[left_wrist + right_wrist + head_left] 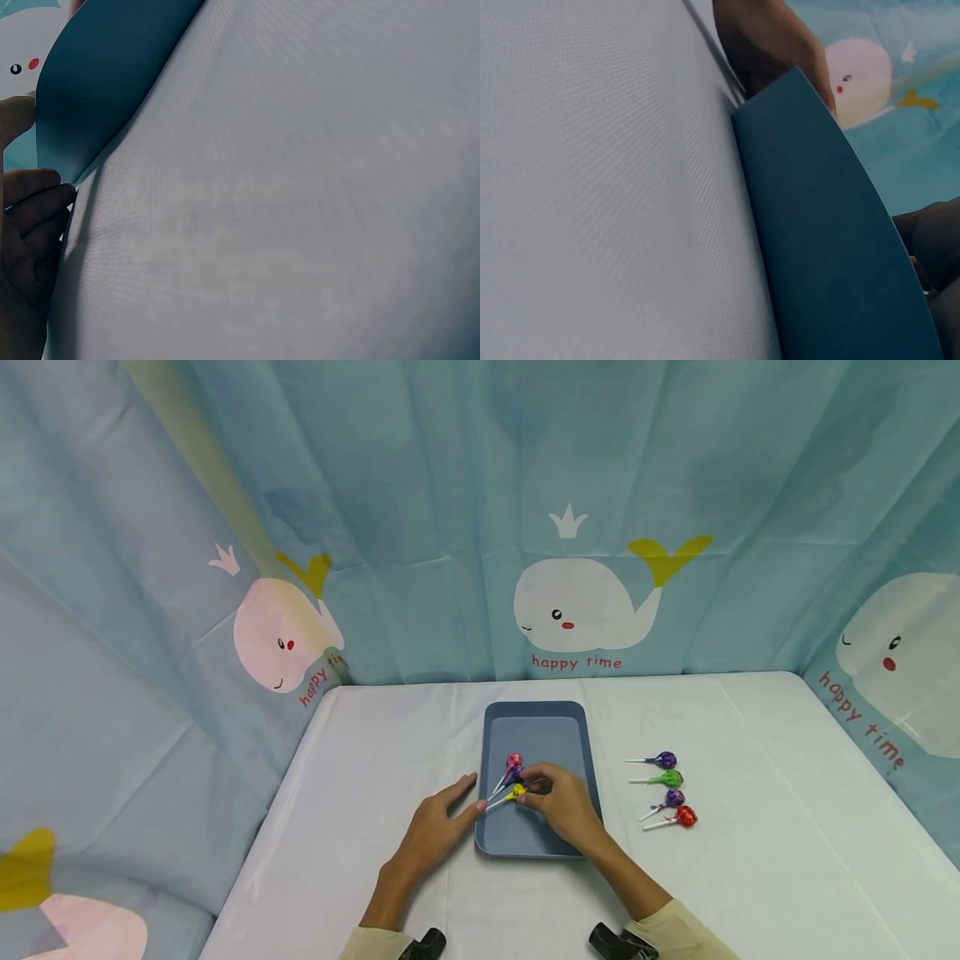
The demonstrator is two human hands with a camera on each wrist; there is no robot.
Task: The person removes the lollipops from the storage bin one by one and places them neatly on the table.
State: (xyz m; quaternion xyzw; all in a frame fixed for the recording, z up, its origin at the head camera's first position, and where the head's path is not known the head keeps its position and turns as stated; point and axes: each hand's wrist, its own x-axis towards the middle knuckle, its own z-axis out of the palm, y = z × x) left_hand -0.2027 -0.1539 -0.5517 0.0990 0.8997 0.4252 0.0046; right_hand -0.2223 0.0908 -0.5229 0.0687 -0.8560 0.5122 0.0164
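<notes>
A blue-grey tray [536, 731] lies in front of me. In it are a pink-red lollipop [513, 760], a purple lollipop [516, 773] and a yellow lollipop [517, 791], sticks pointing down-left. With thumb and fingertips, my right hand [566, 808] pinches the yellow lollipop by its wrapped head. My left hand [433, 831] rests at the tray's left edge, thumb on the rim and fingers loosely extended. In the left wrist view, the fingers [37, 206] lie beside the tray's outer wall [105, 82]. The tray wall [817, 217] hides most of the right hand in the right wrist view.
Right of the tray, a column of lollipops lies on the white tablecloth [750, 760]: purple [666, 760], green [672, 778], another purple [674, 798] and red [686, 816]. A blue whale-print curtain [450, 610] hangs behind and along both sides of the table.
</notes>
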